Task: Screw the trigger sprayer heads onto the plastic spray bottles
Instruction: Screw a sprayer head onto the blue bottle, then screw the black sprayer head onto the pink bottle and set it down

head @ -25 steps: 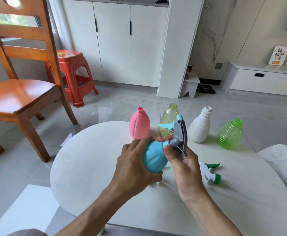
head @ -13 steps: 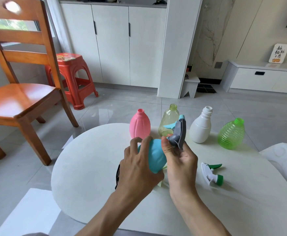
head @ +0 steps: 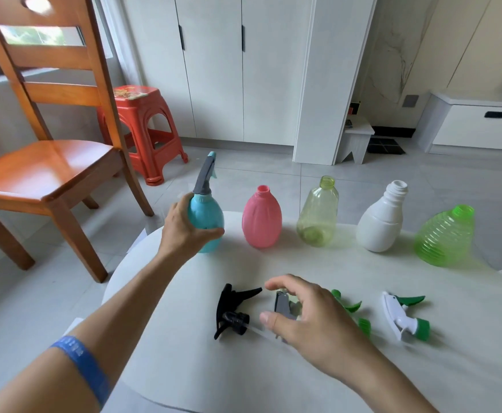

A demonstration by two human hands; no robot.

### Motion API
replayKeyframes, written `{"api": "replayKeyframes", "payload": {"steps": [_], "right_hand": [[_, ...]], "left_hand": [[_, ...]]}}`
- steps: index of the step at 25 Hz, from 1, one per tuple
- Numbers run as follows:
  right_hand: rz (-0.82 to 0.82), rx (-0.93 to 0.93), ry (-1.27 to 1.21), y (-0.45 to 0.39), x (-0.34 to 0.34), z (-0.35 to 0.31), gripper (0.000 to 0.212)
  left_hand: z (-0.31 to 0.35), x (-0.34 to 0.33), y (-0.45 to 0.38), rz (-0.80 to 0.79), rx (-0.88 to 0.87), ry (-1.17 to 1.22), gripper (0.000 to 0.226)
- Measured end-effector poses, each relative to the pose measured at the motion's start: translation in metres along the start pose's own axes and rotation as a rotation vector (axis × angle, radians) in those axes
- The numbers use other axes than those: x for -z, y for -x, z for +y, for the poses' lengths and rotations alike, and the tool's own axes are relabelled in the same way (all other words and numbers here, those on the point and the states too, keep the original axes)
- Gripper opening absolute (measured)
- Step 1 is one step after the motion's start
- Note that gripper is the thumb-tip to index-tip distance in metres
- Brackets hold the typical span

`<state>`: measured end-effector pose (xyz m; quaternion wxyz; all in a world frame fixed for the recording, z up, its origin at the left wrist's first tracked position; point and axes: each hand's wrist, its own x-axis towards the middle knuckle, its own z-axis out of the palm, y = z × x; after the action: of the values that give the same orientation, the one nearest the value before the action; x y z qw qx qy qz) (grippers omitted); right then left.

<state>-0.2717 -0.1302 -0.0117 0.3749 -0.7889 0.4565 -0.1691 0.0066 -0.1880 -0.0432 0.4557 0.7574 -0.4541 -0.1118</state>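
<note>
Left hand (head: 185, 226): wrapped around the lower body of the blue bottle (head: 206, 220), thumb in front, fingers behind; a blue wristband (head: 84, 365) sits on the forearm.
Blue bottle: smooth, bulb-shaped plastic, upright at the table's far left edge, carrying a grey sprayer head (head: 205, 178) with a blue tip.
Right hand (head: 312, 323): palm down over the near middle of the table, fingers curled and spread, thumb and forefinger apart on either side of a grey trigger sprayer (head: 282, 305); whether it touches it cannot be told.
Black trigger sprayer (head: 233, 311): lies on its side just left of the right hand, a clear dip tube running toward the thumb.
Green trigger sprayer (head: 352, 311): partly hidden behind the right hand.
White-and-green trigger sprayer (head: 404, 315): lies alone further right, apart from the rest.
Open bottles: all uncapped along the far edge, from the left a pink ribbed bottle (head: 261, 219), a clear yellow-green bottle (head: 318, 217), an opaque white bottle (head: 382, 219) with a threaded neck, and a translucent green ridged bottle (head: 444, 235) leaning to the right.
Table (head: 184, 368): round, matte white; bare surface lies between the bottle row and the sprayers and in front of the hands.
Edges: the blue bottle stands close to the rim; the green ridged one stands near the far-right rim.
Surroundings: a glossy wooden chair (head: 44, 162) and a red plastic stool (head: 142, 120) stand on the grey tiled floor to the left, clear of the table.
</note>
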Motion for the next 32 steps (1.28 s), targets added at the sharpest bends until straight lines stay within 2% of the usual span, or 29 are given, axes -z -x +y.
{"api": "replayKeyframes", "payload": {"steps": [2, 6, 9, 13, 16, 18, 20, 23, 25, 27, 29, 30, 32], "right_hand": [[0.010, 0.080, 0.137, -0.002, -0.002, -0.004, 0.037], [0.054, 0.189, 0.236, -0.006, -0.002, -0.009, 0.033], [0.068, 0.199, 0.257, -0.009, 0.003, -0.006, 0.029], [0.091, 0.177, 0.312, -0.016, 0.001, -0.003, 0.029], [0.063, 0.245, 0.382, -0.020, -0.029, -0.005, 0.029], [0.022, 0.317, 0.511, -0.021, -0.058, -0.005, 0.027], [0.012, 0.363, 0.661, -0.021, -0.082, -0.003, 0.023], [0.082, 0.374, 0.711, -0.023, -0.094, 0.001, 0.028], [0.163, 0.333, 0.407, -0.022, -0.082, -0.005, 0.022], [0.211, 0.192, -0.131, -0.020, -0.054, -0.014, 0.024], [0.241, 0.127, -0.663, -0.019, -0.019, -0.019, 0.033], [0.261, 0.109, -0.840, -0.017, -0.002, -0.019, 0.037], [0.319, 0.047, -1.031, -0.015, 0.029, -0.013, 0.041]], "left_hand": [[-0.014, -0.009, -0.018, -0.001, 0.037, 0.065, 0.073], [-0.025, -0.020, -0.038, -0.042, 0.113, 0.236, 0.065], [-0.033, -0.019, -0.034, -0.077, 0.130, 0.263, 0.074], [-0.041, -0.006, -0.017, -0.174, 0.229, 0.118, 0.099], [-0.037, 0.013, 0.003, -0.160, 0.437, -0.127, 0.114], [-0.031, 0.026, 0.019, -0.108, 0.493, -0.128, 0.103], [-0.025, 0.036, 0.037, -0.105, 0.475, -0.103, 0.084], [-0.009, 0.042, 0.061, -0.051, 0.267, -0.054, 0.053], [0.005, 0.046, 0.070, 0.024, 0.087, -0.058, 0.043], [0.013, 0.046, 0.074, 0.027, -0.017, -0.085, 0.048], [0.015, 0.038, 0.079, -0.009, -0.089, -0.125, 0.059], [0.018, 0.032, 0.081, -0.030, -0.131, -0.134, 0.063], [0.030, 0.014, 0.079, -0.063, -0.233, -0.133, 0.069]]}}
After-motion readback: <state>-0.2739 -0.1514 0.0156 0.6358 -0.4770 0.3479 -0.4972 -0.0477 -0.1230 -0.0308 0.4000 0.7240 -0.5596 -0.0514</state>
